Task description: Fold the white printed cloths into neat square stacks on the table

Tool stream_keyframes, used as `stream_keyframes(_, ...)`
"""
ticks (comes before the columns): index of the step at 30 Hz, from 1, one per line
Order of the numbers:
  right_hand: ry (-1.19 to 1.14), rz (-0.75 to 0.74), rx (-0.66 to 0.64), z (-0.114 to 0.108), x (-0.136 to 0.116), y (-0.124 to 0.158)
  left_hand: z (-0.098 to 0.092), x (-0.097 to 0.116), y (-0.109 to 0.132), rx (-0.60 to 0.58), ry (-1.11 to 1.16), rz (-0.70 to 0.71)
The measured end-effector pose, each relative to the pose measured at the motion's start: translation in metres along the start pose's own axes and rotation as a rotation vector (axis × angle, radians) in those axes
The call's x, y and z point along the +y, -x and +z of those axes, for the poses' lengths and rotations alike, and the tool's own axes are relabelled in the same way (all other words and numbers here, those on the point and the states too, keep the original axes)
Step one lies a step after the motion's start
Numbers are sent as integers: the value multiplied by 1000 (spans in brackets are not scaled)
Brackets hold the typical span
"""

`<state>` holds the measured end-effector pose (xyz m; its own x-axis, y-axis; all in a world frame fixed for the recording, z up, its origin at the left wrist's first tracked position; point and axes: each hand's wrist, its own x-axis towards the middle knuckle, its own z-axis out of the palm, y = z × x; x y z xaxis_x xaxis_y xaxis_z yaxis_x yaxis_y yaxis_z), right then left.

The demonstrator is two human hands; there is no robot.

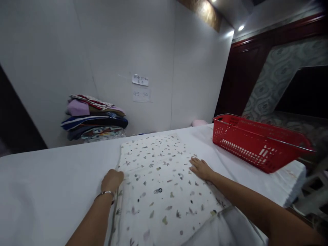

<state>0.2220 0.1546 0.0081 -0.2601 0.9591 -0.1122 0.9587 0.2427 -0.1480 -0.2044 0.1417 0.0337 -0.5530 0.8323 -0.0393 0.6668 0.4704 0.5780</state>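
Note:
A white cloth [164, 191] printed with small leaves, mushrooms and dots lies spread in front of me, with a crosswise fold or layer edge in its upper part. My left hand [112, 180], wearing a silver bracelet [105, 193], is closed at the cloth's left edge; its fingertips are hidden. On the right side, my right hand [201, 168] rests flat on the print with its fingers stretched out. Near my right forearm, the lower right corner shows a plain whitish layer [222, 227].
A white-covered table [64, 177] bears the cloth. At the right stands a red plastic basket [241, 147] with metal handles. Folded fabrics [94, 119] are stacked against the grey wall at the back left. Paper labels [140, 89] hang on that wall.

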Motion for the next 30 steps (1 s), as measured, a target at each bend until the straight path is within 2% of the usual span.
stream_keyframes(2, -2, 28, 15, -4, -2, -2, 4, 3, 3, -56, -128, -30)
stream_keyframes(4, -4, 13, 45, -7, -11, -11, 9, 6, 10, -17, -214, -9)
stream_keyframes(8, -52, -194, 62, -10, -41, -44, 16, 10, 24, 53, -314, 72)
stream_keyframes(10, -64, -194, 34, -10, -45, -61, 15, 9, 29, 62, -346, 101)
stream_keyframes(13, -63, -87, 19, -9, -27, -76, 13, 8, 31, 35, -387, 106)
stream_keyframes(17, -57, 11, 45, -7, 4, -82, 11, 9, 29, -10, -430, 81)
stream_keyframes(22, -69, 30, 5, -5, 23, -87, 12, 15, 38, -7, -452, 63)
stream_keyframes(24, -74, 26, 3, -5, 27, -89, 15, 14, 41, 44, -466, 61)
stream_keyframes(27, -76, 2, 9, -3, 31, -77, 21, 6, 40, 100, -477, 111)
stream_keyframes(30, -55, -71, 52, 4, 34, -46, 25, -3, 38, 129, -469, 176)
